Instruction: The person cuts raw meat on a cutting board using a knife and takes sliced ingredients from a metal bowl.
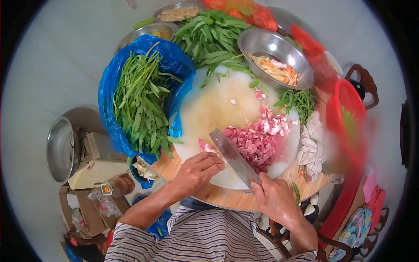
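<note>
Your cleaver (pixel 235 157) lies slanted across the round white cutting board (pixel 205 105), its blade along the left edge of a pile of chopped pinkish-red meat (pixel 257 146). Your right hand (pixel 277 198) is closed around the cleaver's handle. Your left hand (pixel 198 170) has its fingers bent and close together, fingertips just beside the blade; a small strip of meat (pixel 207 146) shows by them, but you cannot tell whether they grip it. Leafy greens (pixel 209 37) cover the board's far edge, near a metal bowl (pixel 262 43) of pale and orange strips. More stems fill the blue plastic bag (pixel 107 96) on your left. A crumpled white cloth (pixel 310 148) lies to the right, near a red basket (pixel 338 98). Down left, any print on the jar (pixel 124 184) is too small to read.
</note>
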